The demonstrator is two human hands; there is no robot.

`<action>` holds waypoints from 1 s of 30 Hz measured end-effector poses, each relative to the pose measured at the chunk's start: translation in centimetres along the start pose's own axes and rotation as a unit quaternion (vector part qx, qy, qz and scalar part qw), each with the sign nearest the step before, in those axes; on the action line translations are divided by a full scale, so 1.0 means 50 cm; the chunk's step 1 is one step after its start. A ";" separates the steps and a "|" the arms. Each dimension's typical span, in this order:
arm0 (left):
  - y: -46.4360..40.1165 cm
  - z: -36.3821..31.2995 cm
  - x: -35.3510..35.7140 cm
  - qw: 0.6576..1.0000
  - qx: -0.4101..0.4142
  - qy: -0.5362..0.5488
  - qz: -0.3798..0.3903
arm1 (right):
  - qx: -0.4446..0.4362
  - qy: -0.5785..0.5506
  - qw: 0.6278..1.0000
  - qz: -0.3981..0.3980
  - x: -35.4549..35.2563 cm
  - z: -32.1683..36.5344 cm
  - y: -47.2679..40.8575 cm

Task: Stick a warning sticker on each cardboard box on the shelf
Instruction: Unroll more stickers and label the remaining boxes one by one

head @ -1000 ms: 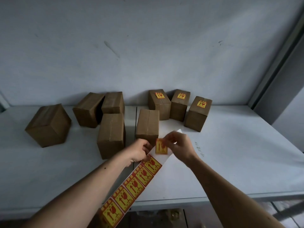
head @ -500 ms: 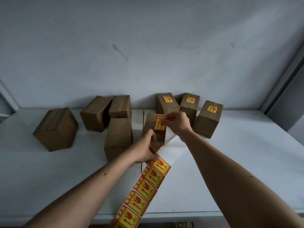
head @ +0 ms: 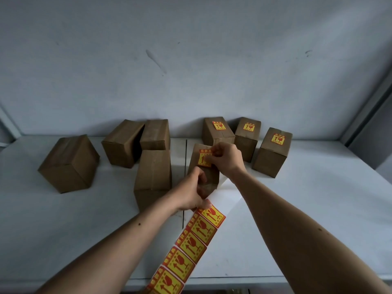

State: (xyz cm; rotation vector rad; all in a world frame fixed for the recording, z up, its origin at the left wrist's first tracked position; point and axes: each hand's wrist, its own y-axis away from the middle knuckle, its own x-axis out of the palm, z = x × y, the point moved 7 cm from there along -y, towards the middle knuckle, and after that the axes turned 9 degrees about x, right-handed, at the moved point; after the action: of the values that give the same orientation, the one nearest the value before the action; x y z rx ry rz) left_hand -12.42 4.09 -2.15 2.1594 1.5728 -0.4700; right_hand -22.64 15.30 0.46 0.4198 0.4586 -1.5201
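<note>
The right hand point(head: 226, 160) pinched a yellow warning sticker point(head: 204, 159) against the top of the middle front box point(head: 204, 169), fingertips on the sticker's right edge. The left hand point(head: 192, 193), just in front of that box, gripped the sticker strip point(head: 191, 247), which trailed toward the shelf's point(head: 307, 209) front edge.

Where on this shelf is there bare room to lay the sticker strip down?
Most open: the shelf to the right, beyond the right forearm and in front of the rightmost stickered box. Also bare: the front-left corner, below the far-left box. Crowded: the middle, where both hands work at the centre box among close-set boxes.
</note>
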 end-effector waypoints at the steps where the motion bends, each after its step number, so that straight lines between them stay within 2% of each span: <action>1: 0.000 0.001 0.000 1.000 0.001 0.002 0.000 | -0.006 0.008 1.000 -0.005 0.001 0.000 0.001; 8: -0.001 0.009 0.000 1.000 0.002 0.017 0.000 | -0.041 0.052 0.996 -0.059 0.000 0.011 0.009; 12: -0.003 0.011 -0.002 1.000 0.006 0.012 -0.003 | -0.127 0.221 0.966 -0.046 0.019 0.026 0.024; 17: -0.004 0.010 -0.004 1.000 0.012 0.001 -0.006 | -0.107 0.304 0.947 -0.018 0.031 0.024 0.027; 23: 0.008 0.009 -0.007 1.000 0.027 0.008 -0.003 | -0.108 0.286 0.952 0.031 0.027 0.008 0.035; 30: 0.034 0.010 -0.010 0.999 0.034 0.004 0.015 | -0.126 0.229 0.965 0.028 0.004 0.002 0.076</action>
State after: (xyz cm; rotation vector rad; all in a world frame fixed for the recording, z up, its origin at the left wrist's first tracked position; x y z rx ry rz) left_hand -10.95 2.94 -2.08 2.2352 1.5476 -0.5119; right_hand -18.85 15.12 0.36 0.5797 0.9833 -1.2838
